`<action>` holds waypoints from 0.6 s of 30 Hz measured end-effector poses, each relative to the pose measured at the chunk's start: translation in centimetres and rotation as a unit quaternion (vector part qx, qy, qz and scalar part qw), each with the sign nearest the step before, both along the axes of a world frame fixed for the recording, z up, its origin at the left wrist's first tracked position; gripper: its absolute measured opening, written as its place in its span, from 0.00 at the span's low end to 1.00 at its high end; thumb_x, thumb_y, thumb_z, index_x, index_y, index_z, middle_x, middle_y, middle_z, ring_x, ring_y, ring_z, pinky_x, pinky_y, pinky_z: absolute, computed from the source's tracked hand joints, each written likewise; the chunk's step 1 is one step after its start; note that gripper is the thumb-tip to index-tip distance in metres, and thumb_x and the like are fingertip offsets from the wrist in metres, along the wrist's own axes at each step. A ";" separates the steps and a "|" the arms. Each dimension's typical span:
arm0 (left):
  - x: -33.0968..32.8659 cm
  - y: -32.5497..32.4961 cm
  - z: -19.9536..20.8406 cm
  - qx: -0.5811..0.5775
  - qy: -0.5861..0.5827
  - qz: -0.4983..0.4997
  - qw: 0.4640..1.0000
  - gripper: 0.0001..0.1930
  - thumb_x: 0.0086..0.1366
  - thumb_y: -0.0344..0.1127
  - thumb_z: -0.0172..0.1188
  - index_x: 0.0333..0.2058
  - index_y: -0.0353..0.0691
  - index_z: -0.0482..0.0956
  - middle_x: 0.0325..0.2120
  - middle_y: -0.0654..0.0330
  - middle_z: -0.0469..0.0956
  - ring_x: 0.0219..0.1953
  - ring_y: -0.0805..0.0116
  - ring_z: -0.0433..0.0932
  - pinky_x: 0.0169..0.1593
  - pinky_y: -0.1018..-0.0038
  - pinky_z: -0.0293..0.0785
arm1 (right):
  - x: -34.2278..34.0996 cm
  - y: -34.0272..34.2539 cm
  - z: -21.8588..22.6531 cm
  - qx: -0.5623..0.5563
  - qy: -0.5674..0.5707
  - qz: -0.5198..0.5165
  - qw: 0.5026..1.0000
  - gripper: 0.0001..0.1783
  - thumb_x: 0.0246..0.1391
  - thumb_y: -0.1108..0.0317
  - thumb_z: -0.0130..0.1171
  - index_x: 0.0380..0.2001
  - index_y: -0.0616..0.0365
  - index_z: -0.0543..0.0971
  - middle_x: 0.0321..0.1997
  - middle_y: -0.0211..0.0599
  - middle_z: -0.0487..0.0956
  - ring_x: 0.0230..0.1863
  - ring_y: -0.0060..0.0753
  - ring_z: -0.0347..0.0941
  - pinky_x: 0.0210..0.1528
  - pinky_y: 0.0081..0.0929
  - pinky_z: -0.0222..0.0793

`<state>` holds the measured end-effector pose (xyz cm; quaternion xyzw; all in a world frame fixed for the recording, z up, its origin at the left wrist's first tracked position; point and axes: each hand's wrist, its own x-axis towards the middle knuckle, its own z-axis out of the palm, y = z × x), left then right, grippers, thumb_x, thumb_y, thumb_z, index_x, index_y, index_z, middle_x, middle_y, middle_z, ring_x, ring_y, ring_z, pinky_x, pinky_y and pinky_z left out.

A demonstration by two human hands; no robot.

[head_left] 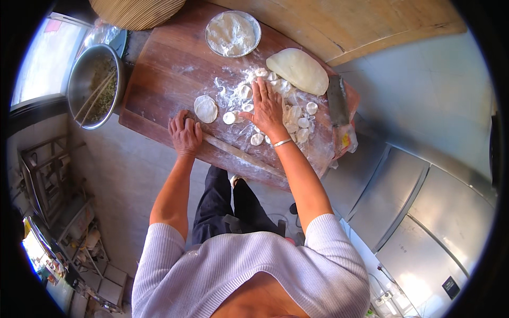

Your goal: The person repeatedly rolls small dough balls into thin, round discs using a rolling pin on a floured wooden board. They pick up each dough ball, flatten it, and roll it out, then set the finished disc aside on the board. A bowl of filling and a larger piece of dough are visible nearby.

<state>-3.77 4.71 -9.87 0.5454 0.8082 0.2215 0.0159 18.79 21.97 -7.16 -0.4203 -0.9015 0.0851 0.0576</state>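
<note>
My right hand lies flat over the floured small dough pieces, fingers stretched out and thumb apart. What its palm touches is hidden. My left hand is curled over the left end of a wooden rolling pin, which lies slantwise along the near edge of the board. Just above that hand is a flat round dough wrapper. A small dough disc sits between my hands. Behind the right hand rests a large pale lump of dough.
The reddish wooden board holds a bowl of flour at its far side. A broad-bladed cleaver lies near the right edge. At left stands a metal bowl with chopped greenish filling and chopsticks. Steel cabinet doors are at right.
</note>
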 end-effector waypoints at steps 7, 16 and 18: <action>0.0 0.2 0.5 0.014 0.011 -0.003 1.000 0.09 0.62 0.39 0.58 0.34 0.41 0.76 0.56 0.55 0.72 0.56 0.47 0.69 0.64 0.53 0.60 | 1.4 -1.4 0.3 -0.043 -0.035 0.029 0.998 0.60 0.42 0.26 0.61 0.70 0.58 0.63 0.77 0.41 0.57 0.77 0.44 0.50 0.70 0.59 0.50; 0.1 -0.1 0.1 0.000 -0.001 0.006 1.000 0.09 0.60 0.40 0.60 0.35 0.42 0.77 0.55 0.56 0.72 0.58 0.49 0.69 0.67 0.51 0.57 | 2.0 -2.4 -0.3 -0.032 -0.020 0.023 0.999 0.59 0.44 0.25 0.59 0.69 0.59 0.63 0.78 0.42 0.55 0.77 0.46 0.48 0.72 0.58 0.46; 0.0 0.0 0.1 0.002 -0.002 0.002 1.000 0.09 0.61 0.40 0.60 0.35 0.41 0.77 0.55 0.56 0.72 0.58 0.49 0.69 0.67 0.51 0.57 | 2.3 -2.7 -1.2 -0.015 -0.014 0.028 0.999 0.62 0.43 0.23 0.57 0.70 0.59 0.61 0.79 0.41 0.52 0.79 0.44 0.44 0.72 0.58 0.44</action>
